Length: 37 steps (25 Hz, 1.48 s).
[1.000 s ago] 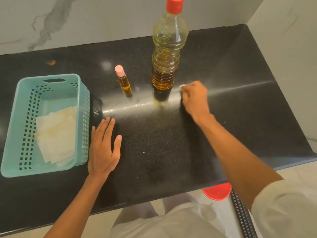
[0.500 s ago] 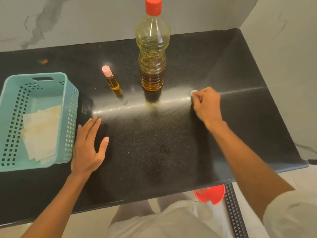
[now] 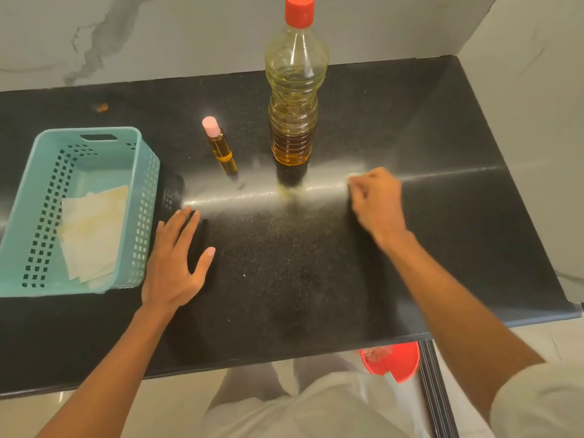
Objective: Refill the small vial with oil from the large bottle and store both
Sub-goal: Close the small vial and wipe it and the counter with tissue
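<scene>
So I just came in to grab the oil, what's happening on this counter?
A person stands at the black counter. Their right hand pinches a small white wad against it, just right of the large bottle, likely wiping. The left hand rests flat beside the teal basket. Bottle and small vial both stand capped, outside the basket.
</scene>
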### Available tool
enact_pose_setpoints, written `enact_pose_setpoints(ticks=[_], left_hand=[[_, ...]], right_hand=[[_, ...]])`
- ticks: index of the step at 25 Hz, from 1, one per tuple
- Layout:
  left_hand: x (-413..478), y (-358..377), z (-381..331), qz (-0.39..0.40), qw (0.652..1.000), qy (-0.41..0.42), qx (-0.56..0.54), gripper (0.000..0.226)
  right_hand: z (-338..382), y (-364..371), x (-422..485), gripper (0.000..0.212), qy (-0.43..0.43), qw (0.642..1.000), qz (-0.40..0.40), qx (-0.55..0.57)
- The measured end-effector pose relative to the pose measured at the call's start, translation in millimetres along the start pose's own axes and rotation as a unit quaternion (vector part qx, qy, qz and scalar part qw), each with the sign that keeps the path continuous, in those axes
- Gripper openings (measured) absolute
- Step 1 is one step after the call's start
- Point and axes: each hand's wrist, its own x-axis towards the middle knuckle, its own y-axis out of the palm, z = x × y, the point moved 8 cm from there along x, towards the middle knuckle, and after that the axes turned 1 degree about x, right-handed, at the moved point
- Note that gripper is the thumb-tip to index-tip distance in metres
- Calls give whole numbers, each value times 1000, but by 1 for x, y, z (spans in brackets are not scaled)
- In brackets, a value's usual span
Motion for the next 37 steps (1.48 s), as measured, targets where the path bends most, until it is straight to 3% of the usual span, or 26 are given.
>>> enact_pose_setpoints(ticks=[3, 5, 8, 10, 12, 14, 17, 19, 22, 25, 27, 31, 32, 35, 37], left_hand=[[0, -1, 0, -4, 1000, 8, -11, 70], [0, 0, 1, -5, 1000, 6, -15, 70], [0, -1, 1, -12, 1000, -18, -2, 66], [-1, -2, 0, -20, 999, -25, 15, 63], [-1, -3, 2, -19, 999, -24, 19, 61], [-1, -1, 3, -17, 999, -26, 17, 59], [-2, -3, 5, -27, 999, -36, -2, 57], [-1, -5, 4, -35, 999, -35, -9, 56], [0, -5, 3, -34, 999, -30, 9, 56], [1, -4, 3, -28, 998, -33, 36, 56], [0, -3, 5, -25, 997, -42, 52, 56], [-1, -2, 7, -20, 998, -52, 38, 57], [0, -2, 7, -16, 998, -51, 35, 57], [1, -2, 4, -16, 998, -47, 39, 58], [-1, -3, 5, -10, 998, -49, 42, 58]], right_hand=[[69, 40, -87, 13, -118, 983, 114, 88], [56, 21, -118, 21, -148, 975, 124, 108], [-21, -32, -75, 21, -15, 1000, -3, 27], [-57, -44, -43, 15, 99, 993, -54, -19], [-30, -19, -28, 18, 116, 991, -62, -34], [52, 23, -33, 14, 52, 998, -27, -9], [181, 84, -107, 12, -156, 979, 131, 35], [188, 88, -155, 22, -180, 954, 214, 104], [129, 58, -126, 22, -128, 981, 112, 93], [104, 50, -47, 14, -9, 999, 14, 30], [139, 80, -23, 14, 23, 999, 22, 19], [217, 122, -53, 16, -155, 978, 132, 47], [209, 115, -48, 17, -149, 979, 127, 64], [165, 90, -9, 18, -11, 999, 27, 43], [182, 104, -7, 15, -15, 999, 40, 32]])
